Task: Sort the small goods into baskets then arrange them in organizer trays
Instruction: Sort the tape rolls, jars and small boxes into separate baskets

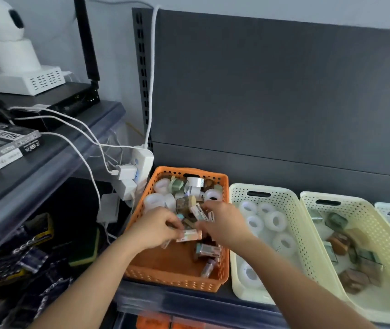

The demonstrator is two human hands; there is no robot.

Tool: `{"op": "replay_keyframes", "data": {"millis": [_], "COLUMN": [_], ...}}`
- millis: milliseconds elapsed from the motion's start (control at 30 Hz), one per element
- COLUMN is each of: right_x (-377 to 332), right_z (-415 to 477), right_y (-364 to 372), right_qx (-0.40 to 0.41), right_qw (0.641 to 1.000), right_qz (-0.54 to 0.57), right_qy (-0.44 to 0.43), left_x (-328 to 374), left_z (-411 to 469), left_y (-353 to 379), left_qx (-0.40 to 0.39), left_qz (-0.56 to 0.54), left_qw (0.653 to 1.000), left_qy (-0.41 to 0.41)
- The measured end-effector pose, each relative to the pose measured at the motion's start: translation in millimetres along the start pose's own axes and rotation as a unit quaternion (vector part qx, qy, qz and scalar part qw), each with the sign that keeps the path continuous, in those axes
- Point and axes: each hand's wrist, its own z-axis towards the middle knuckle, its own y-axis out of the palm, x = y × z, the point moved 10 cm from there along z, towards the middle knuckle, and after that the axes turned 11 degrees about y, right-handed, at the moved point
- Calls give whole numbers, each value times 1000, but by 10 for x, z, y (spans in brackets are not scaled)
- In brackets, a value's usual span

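Head view: over the orange basket [177, 279], the left hand [156, 230] is pinching a pink box [189, 235]; the right hand [222, 222] is gripping small packs [201, 213].

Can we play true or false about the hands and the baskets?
1. The left hand and right hand both reach into the orange basket. True.
2. White rolls lie in the cream basket beside it. True.
3. The orange basket is empty. False: it holds many small goods.
4. The hands hold nothing. False: the left hand pinches a small box, and the right hand grips other boxes.
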Motion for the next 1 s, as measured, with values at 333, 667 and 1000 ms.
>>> {"op": "replay_keyframes", "data": {"millis": [333, 667, 1000], "right_x": [688, 2134, 3474], "right_z": [-393, -1225, -1789], "right_y": [-773, -1617, -2281], "right_qx": [117, 175, 185], "right_qw": [986, 968, 957], "right_qz": [105, 137, 137], "right_qy": [47, 119, 175], "left_x": [816, 2138, 3320], "left_z": [234, 434, 598], "left_y": [185, 1373, 2481], "left_qx": [124, 98, 87], "left_qz": [-122, -169, -156], "left_qw": [981, 971, 972], "left_qy": [82, 137, 153]}}
